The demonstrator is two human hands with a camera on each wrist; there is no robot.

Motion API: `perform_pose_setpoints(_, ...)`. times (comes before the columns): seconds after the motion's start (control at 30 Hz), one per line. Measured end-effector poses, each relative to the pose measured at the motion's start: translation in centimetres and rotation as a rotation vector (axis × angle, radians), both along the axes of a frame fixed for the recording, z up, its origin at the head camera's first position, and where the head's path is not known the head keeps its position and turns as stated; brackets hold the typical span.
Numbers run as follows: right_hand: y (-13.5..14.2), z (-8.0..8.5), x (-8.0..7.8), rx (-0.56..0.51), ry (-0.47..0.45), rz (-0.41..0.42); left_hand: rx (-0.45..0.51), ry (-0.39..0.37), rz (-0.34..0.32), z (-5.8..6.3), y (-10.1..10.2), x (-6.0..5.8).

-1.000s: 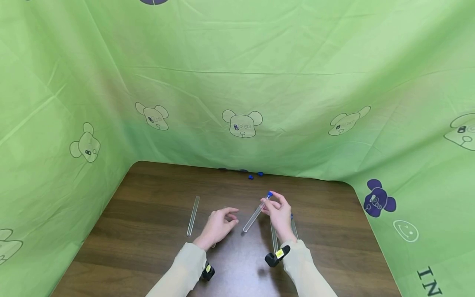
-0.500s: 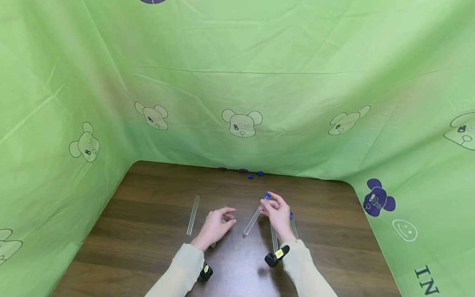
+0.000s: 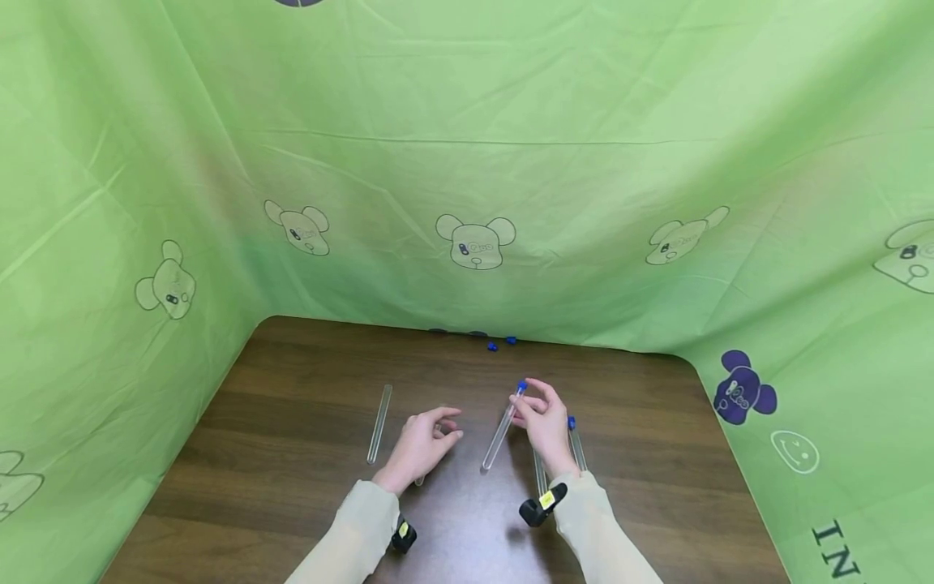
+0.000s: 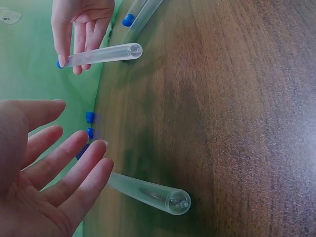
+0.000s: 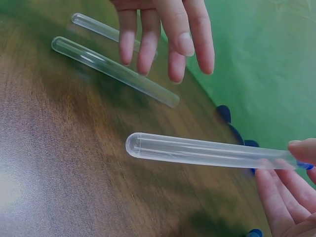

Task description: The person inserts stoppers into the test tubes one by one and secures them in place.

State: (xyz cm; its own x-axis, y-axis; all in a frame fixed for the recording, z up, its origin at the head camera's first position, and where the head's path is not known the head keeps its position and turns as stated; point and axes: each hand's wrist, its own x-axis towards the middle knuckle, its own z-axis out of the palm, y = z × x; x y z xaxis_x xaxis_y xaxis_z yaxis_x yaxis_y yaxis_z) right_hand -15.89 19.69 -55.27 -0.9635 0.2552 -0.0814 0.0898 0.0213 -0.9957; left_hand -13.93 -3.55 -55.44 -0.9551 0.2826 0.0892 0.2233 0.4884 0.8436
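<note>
Tube [image 3: 499, 438]: held aslant over the counter [image 3: 292, 422] by the right grip [image 3: 543, 422], with its blue cap [image 3: 522, 386] at the far end and its rounded end turned back toward the wearer.
Weight: judged light, no contents being seen through the clear wall.
Wall: judged stiff; glass or plastic could not be told, so only mild pressure was called for.
Surface: likely slick and ready to roll, being smooth and round.
Hold point: best taken just below the cap, with thumb and fingers opposed.
Right grip: closed around the tube by thumb and fingertips near the cap, the lower length being left bare.
Left grip [image 3: 421, 444]: nothing held; its fingers were spread and slightly bent, apart from the tube.
Resting tubes: an uncapped tube [image 3: 379, 424] was seen left of the left grip, and a capped tube [image 3: 576, 448] beside the right wrist.
Loose caps [image 3: 492, 346]: left near the counter's far edge.
</note>
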Motion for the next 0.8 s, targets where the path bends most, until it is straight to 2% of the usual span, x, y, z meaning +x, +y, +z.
perform_pose_setpoints(0.5, -0.3, -0.6, 0.2, -0.008, 0.023, 0.015, 0.044, 0.005, 0.040, -0.3, -0.7, 0.4)
perform_pose_setpoints(0.8, -0.4, -0.8, 0.1, 0.032, -0.025, 0.022, -0.031, 0.071, 0.060, -0.6, -1.1, 0.7)
